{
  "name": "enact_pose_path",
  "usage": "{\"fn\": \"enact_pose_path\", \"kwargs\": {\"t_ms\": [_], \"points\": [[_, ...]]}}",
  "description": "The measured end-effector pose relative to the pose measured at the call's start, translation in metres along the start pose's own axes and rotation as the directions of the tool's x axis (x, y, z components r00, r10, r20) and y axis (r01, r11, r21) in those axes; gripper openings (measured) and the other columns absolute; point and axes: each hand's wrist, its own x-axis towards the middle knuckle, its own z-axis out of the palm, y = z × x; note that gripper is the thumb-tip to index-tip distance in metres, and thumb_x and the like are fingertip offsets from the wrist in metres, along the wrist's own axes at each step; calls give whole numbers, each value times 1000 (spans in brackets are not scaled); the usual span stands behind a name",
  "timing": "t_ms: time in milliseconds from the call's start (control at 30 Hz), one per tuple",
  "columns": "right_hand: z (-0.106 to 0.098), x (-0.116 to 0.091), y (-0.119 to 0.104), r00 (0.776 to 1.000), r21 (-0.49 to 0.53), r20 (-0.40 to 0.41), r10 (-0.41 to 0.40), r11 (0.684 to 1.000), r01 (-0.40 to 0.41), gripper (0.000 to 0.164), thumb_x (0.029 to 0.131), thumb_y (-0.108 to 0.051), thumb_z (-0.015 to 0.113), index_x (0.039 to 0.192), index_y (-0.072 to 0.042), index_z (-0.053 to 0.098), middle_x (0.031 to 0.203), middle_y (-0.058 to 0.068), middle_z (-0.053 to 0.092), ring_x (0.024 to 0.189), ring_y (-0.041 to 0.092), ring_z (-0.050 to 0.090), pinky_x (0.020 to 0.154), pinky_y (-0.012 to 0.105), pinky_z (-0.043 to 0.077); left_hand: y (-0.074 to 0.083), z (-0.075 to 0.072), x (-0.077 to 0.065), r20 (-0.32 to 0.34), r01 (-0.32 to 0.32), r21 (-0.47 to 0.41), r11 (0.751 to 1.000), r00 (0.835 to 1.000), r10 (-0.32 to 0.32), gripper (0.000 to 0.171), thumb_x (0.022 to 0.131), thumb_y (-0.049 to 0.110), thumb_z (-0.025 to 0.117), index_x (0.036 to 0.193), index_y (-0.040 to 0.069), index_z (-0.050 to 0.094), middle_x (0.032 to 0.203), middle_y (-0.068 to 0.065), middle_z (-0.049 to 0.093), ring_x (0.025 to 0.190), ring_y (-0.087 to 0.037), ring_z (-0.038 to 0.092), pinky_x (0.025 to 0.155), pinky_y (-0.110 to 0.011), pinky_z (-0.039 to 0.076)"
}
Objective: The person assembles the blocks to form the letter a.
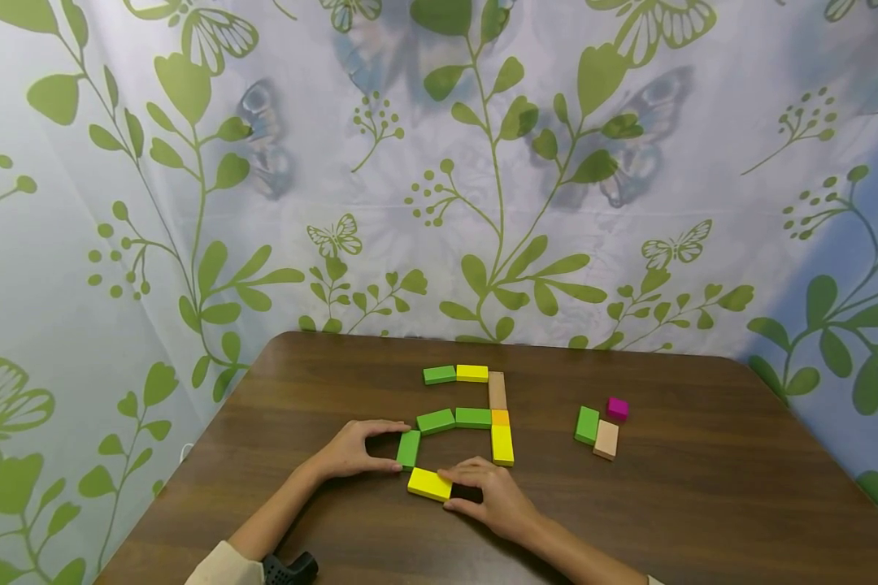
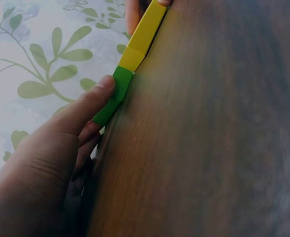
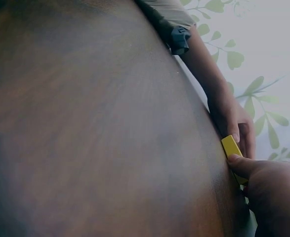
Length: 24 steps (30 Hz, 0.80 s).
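Note:
My left hand (image 1: 351,449) holds a green block (image 1: 408,449) by its edges, thumb near one end and a finger near the other. Touching or almost touching that block's near end is a yellow block (image 1: 429,484), pinched between thumb and fingers of my right hand (image 1: 492,497). In the left wrist view the green block (image 2: 116,94) and the yellow block (image 2: 144,35) meet end to end. The right wrist view shows my right thumb on the yellow block (image 3: 231,146). Both blocks lie on the brown table (image 1: 629,520).
Beyond my hands, a bent row includes green blocks (image 1: 473,418), a yellow block (image 1: 502,445), an orange block (image 1: 500,418) and a tan block (image 1: 497,391). To the right lie a loose green block (image 1: 587,425), a tan block (image 1: 606,439) and a magenta block (image 1: 618,409).

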Motion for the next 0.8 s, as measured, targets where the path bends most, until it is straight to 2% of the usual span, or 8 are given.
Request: {"fn": "enact_pose_path", "kwargs": {"t_ms": [800], "points": [[0,0,1,1000,12,3,-6,1000,6,39,82,-28,71,117,-14,66,108,-8,64,98,8,56,81,28,50,0,0,0,7,-1,7,1000,1000,1,62,76,50,69,129,20,56,128,9,54,117,-12,50,94,-39,43]]}}
